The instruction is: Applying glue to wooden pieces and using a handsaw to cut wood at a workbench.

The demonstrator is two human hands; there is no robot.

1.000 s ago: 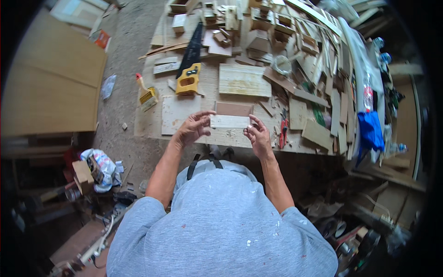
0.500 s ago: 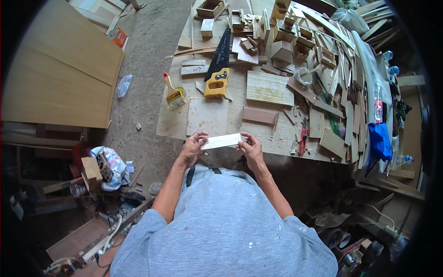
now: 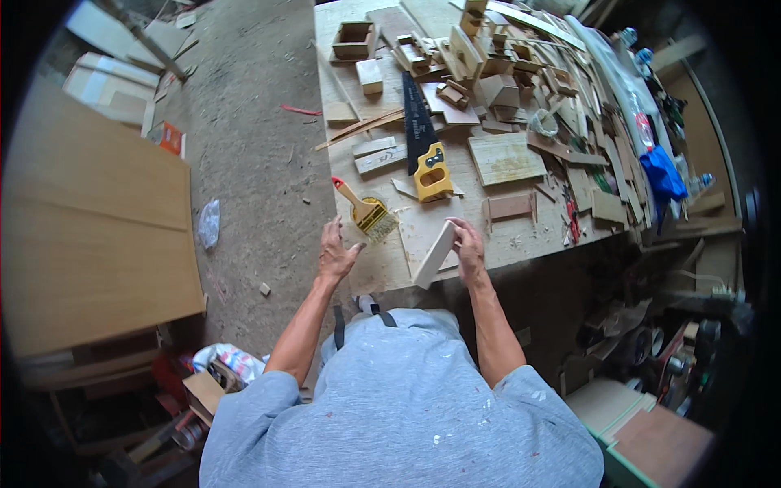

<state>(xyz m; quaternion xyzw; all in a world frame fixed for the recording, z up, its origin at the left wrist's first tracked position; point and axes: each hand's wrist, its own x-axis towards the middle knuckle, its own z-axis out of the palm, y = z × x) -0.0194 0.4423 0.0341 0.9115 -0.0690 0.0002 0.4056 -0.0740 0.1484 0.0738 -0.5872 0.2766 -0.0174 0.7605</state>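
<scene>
A small pale wood strip (image 3: 434, 255) is held at its far end by my right hand (image 3: 468, 248); its other end slants down toward the table's front edge. My left hand (image 3: 334, 250) is empty, with its fingers apart. It hovers at the table's left edge, close to a paintbrush (image 3: 370, 218) with a red-tipped wooden handle. The brush lies across a round container with a yellowish rim (image 3: 376, 201). Beneath the wood strip is a flat, light board (image 3: 416, 230). Beyond it lies a handsaw (image 3: 433, 175) with a yellow handle and black blade.
Small wooden boxes (image 3: 355, 41) and offcuts crowd the far and right parts of the table (image 3: 382, 272). A stained board (image 3: 507, 158) and red-handled pliers (image 3: 573, 221) lie to the right. On the left stands a large wooden panel (image 3: 106, 220); a plastic bag (image 3: 209, 224) lies on the floor.
My left hand has let go of the wood strip and moved left toward the paintbrush. My right hand keeps the strip, now tilted steeply. The view has shifted, too.
</scene>
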